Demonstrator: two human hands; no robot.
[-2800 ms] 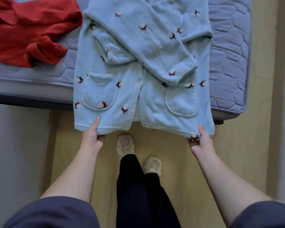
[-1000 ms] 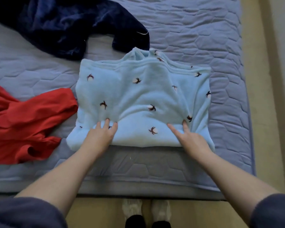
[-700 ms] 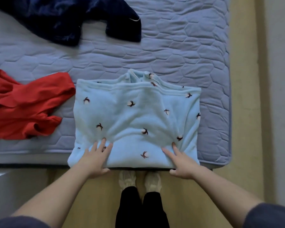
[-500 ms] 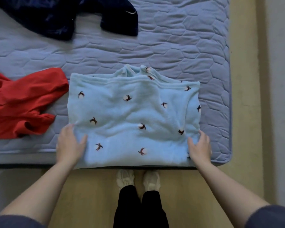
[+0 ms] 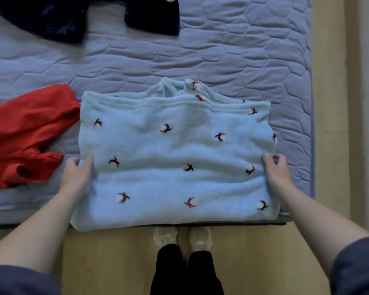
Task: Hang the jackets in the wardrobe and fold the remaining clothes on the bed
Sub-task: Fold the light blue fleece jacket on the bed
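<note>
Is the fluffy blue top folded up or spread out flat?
Folded. The blue top lies as a neat rectangle on the bed, no sleeves showing, layers stacked along its far edge.

The left forearm [image 5: 41, 226] enters from 8 o'clock and runs toward 1 o'clock, bare below a dark sleeve [image 5: 13, 279]. The left hand [image 5: 77, 175] grips the 9 o'clock edge of the folded light-blue fleece garment [image 5: 175, 158], thumb on top, fingers curled round it. The right forearm [image 5: 320, 220] enters from 4 o'clock and runs toward 11 o'clock. The right hand [image 5: 277, 171] pinches the 3 o'clock edge, fingers curled.
</note>
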